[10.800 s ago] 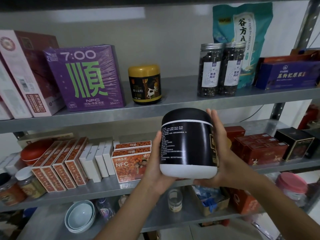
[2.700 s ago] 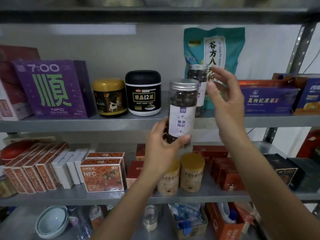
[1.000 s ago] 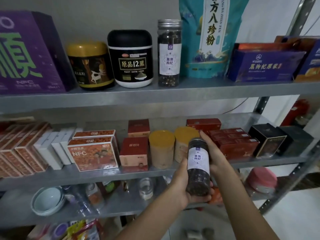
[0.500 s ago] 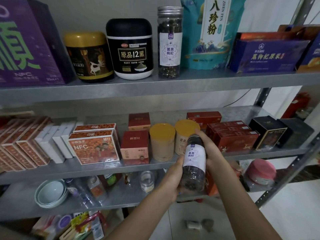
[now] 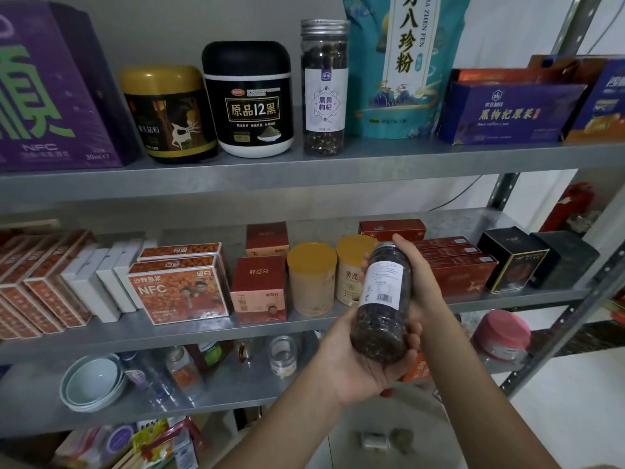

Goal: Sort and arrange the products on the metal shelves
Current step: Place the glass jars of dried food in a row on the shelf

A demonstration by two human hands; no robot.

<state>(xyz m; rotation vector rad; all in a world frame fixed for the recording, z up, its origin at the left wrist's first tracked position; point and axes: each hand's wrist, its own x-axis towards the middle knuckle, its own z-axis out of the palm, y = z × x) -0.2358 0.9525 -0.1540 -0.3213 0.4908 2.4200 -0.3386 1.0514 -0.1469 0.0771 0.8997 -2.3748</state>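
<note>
The left hand [image 5: 355,367] cups the bottom of a clear jar of dark dried berries [image 5: 382,299], fingers curled round its base. The right hand [image 5: 422,279] grips the same jar near its lid, thumb over the top edge. The jar is tilted, lid pointing up and away, its white back label with a barcode facing the camera. It hangs in the air in front of the middle shelf [image 5: 203,330], just before 2 yellow-lidded canisters [image 5: 313,279] and a row of red boxes [image 5: 456,269].

On the upper shelf [image 5: 338,167] a matching berry jar [image 5: 324,86] stands upright between a black canister [image 5: 250,99] and a teal pouch [image 5: 399,62]. A gold-lidded jar [image 5: 167,113] stands just left of the black canister, with a purple box [image 5: 50,89] beyond it. A blue box [image 5: 507,113] sits right of the pouch.

On the middle shelf, an orange NFC box [image 5: 179,289] and a small red box [image 5: 260,289] stand left of the canisters. Stacked pale bowls [image 5: 91,384] lie on the shelf below.
</note>
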